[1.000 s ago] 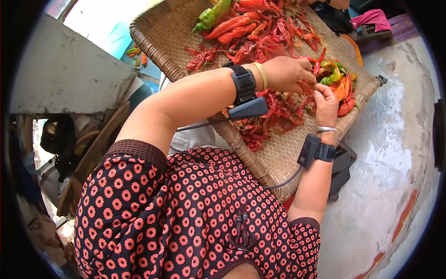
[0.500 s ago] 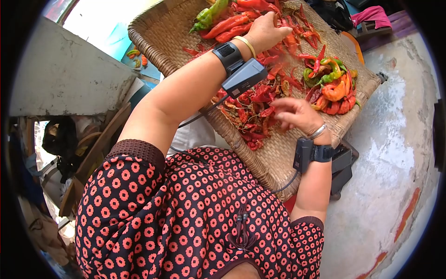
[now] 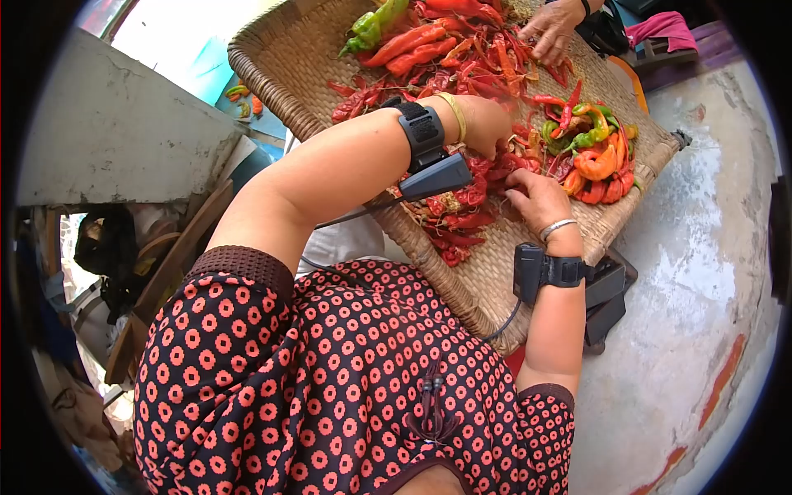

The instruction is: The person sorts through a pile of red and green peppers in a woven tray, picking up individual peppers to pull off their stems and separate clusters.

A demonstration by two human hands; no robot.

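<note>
Left hand (image 3: 485, 124) was over the middle of the tray (image 3: 280, 74), fingers curled down into the dried chillies (image 3: 462, 210). Whether it gripped one could not be determined. Right hand (image 3: 536, 198) lay just beside it, nearer the right edge, fingers bent and tips touching the same chillies; its grip was not visible. Fresh chillies (image 3: 596, 161) were heaped at the right edge. A co-worker's hand (image 3: 549, 29) touched chillies at the far edge.

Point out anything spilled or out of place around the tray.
A few stray chillies lie off the woven tray, on the blue surface past its left rim. The rest sit inside it.
</note>
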